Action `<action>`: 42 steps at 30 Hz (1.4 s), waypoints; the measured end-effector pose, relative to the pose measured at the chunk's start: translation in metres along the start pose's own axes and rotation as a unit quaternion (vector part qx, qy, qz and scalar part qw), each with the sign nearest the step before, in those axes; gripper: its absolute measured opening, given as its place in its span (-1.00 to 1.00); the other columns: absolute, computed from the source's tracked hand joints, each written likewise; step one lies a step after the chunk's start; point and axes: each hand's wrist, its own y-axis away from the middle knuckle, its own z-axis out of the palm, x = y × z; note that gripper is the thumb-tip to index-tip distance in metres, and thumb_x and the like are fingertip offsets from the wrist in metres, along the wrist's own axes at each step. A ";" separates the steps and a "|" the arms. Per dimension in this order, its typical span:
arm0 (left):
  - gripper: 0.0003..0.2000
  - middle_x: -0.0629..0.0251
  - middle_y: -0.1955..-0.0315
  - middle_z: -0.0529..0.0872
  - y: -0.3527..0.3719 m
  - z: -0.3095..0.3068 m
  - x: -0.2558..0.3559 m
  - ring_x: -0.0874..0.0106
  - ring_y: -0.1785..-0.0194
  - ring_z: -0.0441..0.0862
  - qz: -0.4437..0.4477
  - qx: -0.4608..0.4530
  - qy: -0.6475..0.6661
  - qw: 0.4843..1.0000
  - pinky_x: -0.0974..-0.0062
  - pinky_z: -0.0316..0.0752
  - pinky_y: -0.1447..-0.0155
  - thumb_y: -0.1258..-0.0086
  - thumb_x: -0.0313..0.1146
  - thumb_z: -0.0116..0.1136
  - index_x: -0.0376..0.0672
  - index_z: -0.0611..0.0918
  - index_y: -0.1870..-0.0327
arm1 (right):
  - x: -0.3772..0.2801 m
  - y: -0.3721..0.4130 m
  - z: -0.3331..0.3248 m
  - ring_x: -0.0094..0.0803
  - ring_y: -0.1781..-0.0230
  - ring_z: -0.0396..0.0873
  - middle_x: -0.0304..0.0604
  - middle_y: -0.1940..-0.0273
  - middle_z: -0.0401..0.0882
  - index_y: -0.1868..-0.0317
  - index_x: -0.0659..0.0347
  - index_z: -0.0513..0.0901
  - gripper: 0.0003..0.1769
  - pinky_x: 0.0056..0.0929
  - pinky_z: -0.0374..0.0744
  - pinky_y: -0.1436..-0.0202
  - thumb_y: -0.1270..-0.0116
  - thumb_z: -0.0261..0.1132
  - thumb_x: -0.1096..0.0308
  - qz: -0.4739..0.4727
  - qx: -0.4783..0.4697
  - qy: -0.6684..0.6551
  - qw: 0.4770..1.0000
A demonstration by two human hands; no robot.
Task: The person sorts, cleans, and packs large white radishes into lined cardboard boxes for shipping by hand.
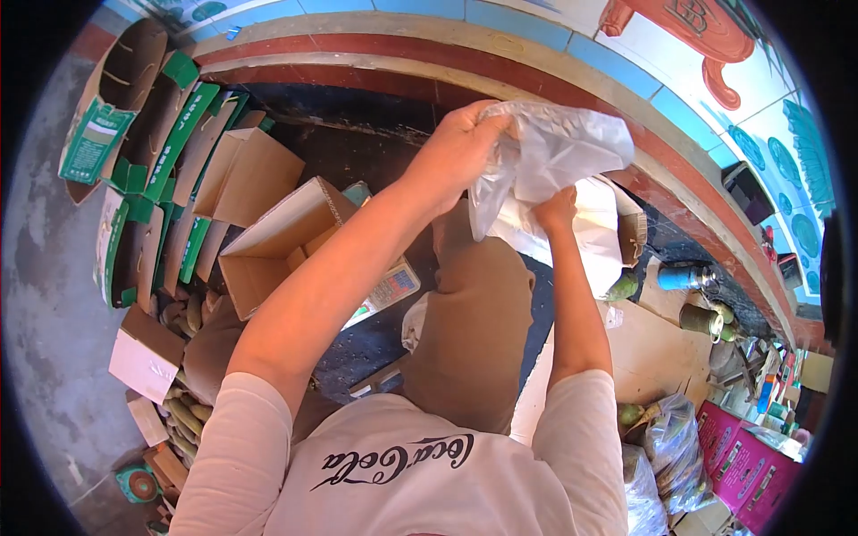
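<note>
A crumpled, see-through plastic bag (572, 147) hangs in front of me, stretched toward the right. My left hand (460, 150) is closed on its left side, with the thumb and fingers gathered at the film. Lower down, my right hand (556, 211) has its fingers closed at the bag's bottom edge; the fingertips are partly hidden by the plastic. Just under my right hand is a white sheet (594, 234) lying in and over a cardboard carton (632, 234). The bag's left flap droops above my brown-trousered knee (478, 304).
Open cartons (286, 237) and a row of green boxes (179, 170) stand on the left. Green produce (183, 415) lies lower left. On the right are flat cardboard (657, 348), a blue flask (684, 277), plastic-wrapped bundles (675, 447) and a magenta box (742, 464). A tiled ledge (429, 62) curves behind.
</note>
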 end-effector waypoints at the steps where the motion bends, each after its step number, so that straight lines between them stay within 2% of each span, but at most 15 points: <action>1: -0.80 0.38 0.29 0.61 0.002 -0.001 0.002 0.59 0.30 0.51 0.005 -0.003 -0.009 1.000 0.59 0.44 0.16 -0.46 -0.27 -0.09 -0.18 0.54 0.15 | -0.012 -0.001 -0.003 0.01 -0.38 0.03 0.05 -0.33 0.11 -0.35 0.08 0.18 -0.16 0.18 0.16 -0.29 -0.07 0.30 0.06 0.019 0.015 0.014 1.000; 6: -0.71 0.27 0.16 0.62 0.032 -0.026 0.052 0.47 0.16 0.60 0.022 0.073 0.090 0.993 0.46 0.53 0.02 -0.44 -0.23 -0.04 -0.24 0.49 -0.01 | 0.011 -0.015 0.022 -0.11 -0.37 0.10 -0.14 -0.30 0.23 -0.19 -0.04 0.46 -0.48 0.20 0.19 -0.25 -0.21 0.16 0.06 0.029 -0.035 0.152 0.987; 8: -0.64 0.17 0.05 0.59 0.040 -0.076 0.060 0.34 0.06 0.61 0.066 -0.060 0.212 0.973 0.34 0.53 -0.06 -0.45 -0.20 -0.08 -0.29 0.43 -0.09 | -0.003 -0.009 -0.002 -0.10 -0.27 0.27 -0.12 -0.20 0.37 -0.17 -0.02 0.48 -0.51 0.05 0.30 -0.24 -0.22 0.18 0.11 0.092 -0.057 0.089 0.990; 12: -0.62 0.07 -0.06 0.53 0.098 -0.131 0.060 0.19 -0.07 0.53 0.042 0.038 0.370 0.927 0.24 0.45 -0.18 -0.46 -0.21 -0.13 -0.28 0.39 -0.15 | 0.018 -0.026 0.004 -0.23 -0.09 0.46 -0.12 -0.07 0.51 -0.20 0.07 0.44 -0.47 -0.31 0.43 -0.14 -0.23 0.21 0.13 -0.170 -0.072 -0.137 0.973; 14: -0.62 0.07 -0.09 0.50 0.132 -0.155 0.052 0.16 -0.12 0.49 0.053 0.111 0.370 0.921 0.19 0.40 -0.22 -0.46 -0.21 -0.15 -0.24 0.38 -0.18 | -0.032 -0.006 -0.045 -0.32 -0.01 0.50 -0.11 -0.02 0.54 -0.21 0.15 0.42 -0.44 -0.43 0.46 -0.07 -0.23 0.22 0.14 -0.145 -0.193 -0.410 0.879; 18: -0.62 0.08 -0.14 0.45 0.204 -0.189 0.033 0.13 -0.17 0.44 0.060 0.233 0.393 0.888 0.13 0.33 -0.26 -0.48 -0.20 -0.23 -0.17 0.35 -0.22 | -0.153 0.056 -0.149 -0.46 0.06 0.49 -0.10 -0.02 0.52 -0.24 0.21 0.39 -0.43 -0.53 0.46 -0.02 -0.32 0.13 0.07 -0.301 -0.376 -0.413 0.773; 19: -0.56 0.01 -0.16 0.42 0.222 -0.203 0.024 0.05 -0.20 0.38 0.078 0.164 0.461 0.869 0.06 0.27 -0.29 -0.48 -0.12 -0.26 -0.18 0.29 -0.26 | -0.178 0.067 -0.159 -0.44 0.06 0.50 -0.10 -0.01 0.52 -0.25 0.20 0.37 -0.40 -0.52 0.47 -0.02 -0.32 0.10 0.00 -0.293 -0.426 -0.394 0.760; 21: -0.56 0.01 -0.17 0.41 0.246 -0.199 0.028 0.05 -0.21 0.38 0.082 0.274 0.415 0.864 0.07 0.26 -0.30 -0.49 -0.12 -0.29 -0.18 0.28 -0.26 | -0.218 0.088 -0.167 -0.41 0.06 0.51 -0.09 0.01 0.53 -0.28 0.16 0.35 -0.32 -0.50 0.48 -0.01 -0.32 0.04 -0.15 -0.274 -0.522 -0.349 0.728; 25: -0.56 0.04 -0.18 0.40 0.300 -0.204 0.023 0.05 -0.24 0.35 0.109 0.328 0.406 0.846 0.10 0.24 -0.32 -0.51 -0.11 -0.37 -0.18 0.28 -0.26 | -0.267 0.106 -0.168 -0.19 0.02 0.52 0.00 -0.01 0.52 -0.26 0.25 0.32 -0.14 -0.35 0.55 0.09 -0.29 -0.17 -0.36 -0.164 -0.740 -0.505 0.413; 28: -0.59 0.06 -0.18 0.41 0.343 -0.212 0.002 0.05 -0.23 0.35 0.111 0.330 0.432 0.832 0.11 0.24 -0.33 -0.52 -0.13 -0.38 -0.18 0.31 -0.22 | -0.304 0.134 -0.166 -0.12 -0.05 0.49 0.06 -0.05 0.50 -0.22 0.32 0.33 -0.22 -0.36 0.57 0.09 -0.35 -0.13 -0.26 -0.129 -0.564 -0.689 0.435; 29: -0.59 0.06 -0.17 0.41 0.358 -0.214 -0.007 0.05 -0.24 0.35 0.102 0.322 0.454 0.824 0.10 0.24 -0.32 -0.52 -0.14 -0.38 -0.18 0.32 -0.22 | -0.310 0.130 -0.152 -0.06 -0.10 0.46 0.10 -0.09 0.47 -0.20 0.34 0.33 -0.31 -0.32 0.54 0.00 -0.37 -0.04 -0.14 -0.056 -0.506 -0.780 0.364; 30: -0.60 0.06 -0.17 0.42 0.371 -0.216 -0.019 0.05 -0.24 0.35 0.094 0.312 0.478 0.816 0.09 0.24 -0.32 -0.52 -0.14 -0.38 -0.18 0.32 -0.21 | -0.316 0.130 -0.138 -0.04 -0.16 0.41 0.11 -0.13 0.43 -0.21 0.32 0.31 -0.38 -0.25 0.47 -0.12 -0.38 0.04 -0.04 -0.054 -0.408 -0.815 0.408; 34: -0.63 0.05 -0.15 0.42 0.398 -0.211 -0.038 0.01 -0.23 0.34 0.110 0.383 0.491 0.775 -0.03 0.22 -0.30 -0.53 -0.19 -0.41 -0.16 0.29 -0.22 | -0.301 0.143 -0.049 -0.10 -0.11 0.43 0.05 -0.13 0.41 -0.12 0.28 0.38 -0.52 -0.19 0.37 -0.21 -0.41 0.01 0.06 0.108 -0.393 -0.632 0.659; 39: -0.64 0.05 -0.13 0.44 0.411 -0.214 -0.053 0.02 -0.17 0.38 0.107 0.406 0.489 0.765 0.00 0.30 -0.25 -0.53 -0.22 -0.43 -0.17 0.31 -0.20 | -0.282 0.197 -0.006 -0.45 0.17 0.50 -0.19 0.10 0.55 0.02 0.18 0.49 -0.71 -0.45 0.44 0.10 -0.37 0.10 0.20 0.030 -0.376 -0.491 0.785; 42: -0.64 0.04 -0.13 0.45 0.415 -0.219 -0.064 0.04 -0.14 0.42 0.109 0.402 0.480 0.772 0.02 0.32 -0.25 -0.52 -0.25 -0.38 -0.22 0.30 -0.20 | -0.273 0.220 0.003 -0.55 0.28 0.51 -0.28 0.25 0.56 0.11 0.17 0.52 -0.78 -0.49 0.42 0.18 -0.36 0.12 0.24 0.024 -0.353 -0.497 0.792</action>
